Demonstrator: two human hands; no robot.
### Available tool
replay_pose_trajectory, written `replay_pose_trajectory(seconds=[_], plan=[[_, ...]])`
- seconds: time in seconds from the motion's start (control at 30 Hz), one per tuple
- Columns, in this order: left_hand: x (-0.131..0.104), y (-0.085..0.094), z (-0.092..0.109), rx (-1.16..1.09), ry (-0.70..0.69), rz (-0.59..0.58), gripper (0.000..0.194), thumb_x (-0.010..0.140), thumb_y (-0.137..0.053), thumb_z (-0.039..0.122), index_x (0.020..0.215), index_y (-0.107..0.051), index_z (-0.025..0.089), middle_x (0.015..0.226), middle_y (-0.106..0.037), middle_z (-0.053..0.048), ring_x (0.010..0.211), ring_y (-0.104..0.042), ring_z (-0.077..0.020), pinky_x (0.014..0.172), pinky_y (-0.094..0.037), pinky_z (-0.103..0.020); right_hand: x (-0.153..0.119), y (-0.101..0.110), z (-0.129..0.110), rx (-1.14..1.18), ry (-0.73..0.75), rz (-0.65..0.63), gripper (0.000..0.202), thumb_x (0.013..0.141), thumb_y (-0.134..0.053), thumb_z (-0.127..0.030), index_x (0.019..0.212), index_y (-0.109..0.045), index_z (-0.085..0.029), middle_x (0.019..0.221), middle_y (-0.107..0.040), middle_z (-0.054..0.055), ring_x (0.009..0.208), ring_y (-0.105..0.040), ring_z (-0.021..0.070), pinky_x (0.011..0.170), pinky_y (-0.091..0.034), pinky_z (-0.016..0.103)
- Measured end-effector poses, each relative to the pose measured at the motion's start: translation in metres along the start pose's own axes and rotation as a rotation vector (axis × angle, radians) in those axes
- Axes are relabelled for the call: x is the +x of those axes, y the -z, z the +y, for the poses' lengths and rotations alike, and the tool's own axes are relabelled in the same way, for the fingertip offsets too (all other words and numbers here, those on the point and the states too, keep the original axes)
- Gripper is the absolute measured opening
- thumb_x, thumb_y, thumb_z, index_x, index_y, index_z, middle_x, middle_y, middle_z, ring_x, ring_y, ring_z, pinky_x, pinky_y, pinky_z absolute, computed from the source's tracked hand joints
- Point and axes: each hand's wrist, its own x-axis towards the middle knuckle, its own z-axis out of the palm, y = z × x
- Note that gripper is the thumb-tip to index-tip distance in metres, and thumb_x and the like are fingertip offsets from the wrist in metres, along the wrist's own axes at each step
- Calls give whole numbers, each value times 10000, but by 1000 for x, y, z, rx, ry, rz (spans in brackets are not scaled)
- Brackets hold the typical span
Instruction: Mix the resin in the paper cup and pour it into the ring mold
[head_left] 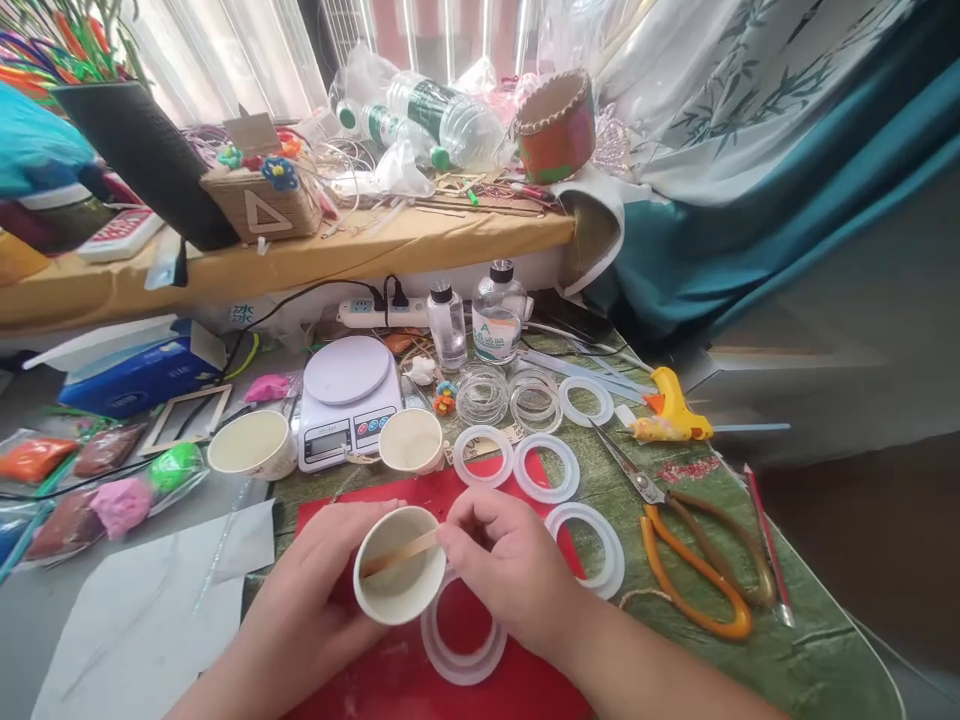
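Head view: cup and stirring stick in hand

Your left hand (pixel 307 575) wraps the white cup (pixel 403 592), near centre, over the red sheet (pixel 367 672). Your right hand (pixel 514 565) pinches the wooden stick (pixel 397 554), tip inside. Far: larger bottle (pixel 499 305), label shows "A", rest blurred. Far left: scale (pixel 347 400), model print too small.

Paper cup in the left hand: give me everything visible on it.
Small off-white paper cup by its look, with a round rim and plain inner wall. Its open mouth faces the camera, above the red sheet. The left hand has its grip around the outside, hiding much of the outer wall. A flat wooden stick slants inside, its upper end held by the right hand. Whether the cup holds liquid can't be told.
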Motion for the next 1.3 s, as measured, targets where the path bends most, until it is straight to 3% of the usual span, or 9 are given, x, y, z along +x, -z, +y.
replay_pose_trajectory(seconds=[0.23,0.37,0.5,0.73,0.97,1.3], plan=[[3,1,1,28,9,-3,412,918,-741,426,1315,-671,343,1221,-782,-50,1065,-757,-288,926,-616,-397,0,8,-2,83,27,65,226,964,-632,-360,795,-585,-217,656,-493,-63,609,-423,122,579,-371,256],[4,0,1,50,13,-19,471,885,-774,422,1328,-673,298,1241,-786,-66,1080,-764,-300,948,-628,-422,4,9,0,46,68,51,236,960,-619,-368,790,-577,-210,691,-532,-45,649,-451,130,619,-399,263],[5,-5,1,57,30,83,525,882,-784,436,1358,-659,253,1301,-768,-90,1170,-746,-321,1027,-601,-462,8,10,3,36,126,40,219,938,-628,-362,792,-585,-205,682,-531,-46,656,-458,133,624,-401,262],[5,-6,6,58,-18,74,507,894,-768,444,1359,-667,270,1330,-770,-90,1211,-736,-333,1037,-601,-489,7,10,6,-61,232,115,206,929,-635,-344,784,-592,-204,729,-559,-34,709,-505,154,706,-426,294],[-5,-3,-8,65,-66,131,529,876,-796,412,1372,-656,290,1313,-778,-95,1196,-743,-343,1028,-603,-513,5,5,6,-62,312,183,271,976,-600,-432,821,-583,-211,741,-529,-31,723,-506,170,721,-438,309],[-4,5,-12,8,-45,96,556,865,-777,330,1401,-632,360,1330,-763,-64,1198,-735,-340,1017,-602,-518,9,-3,14,-58,256,218,324,1012,-605,-498,869,-601,-207,748,-497,-33,699,-439,165,696,-397,307]])
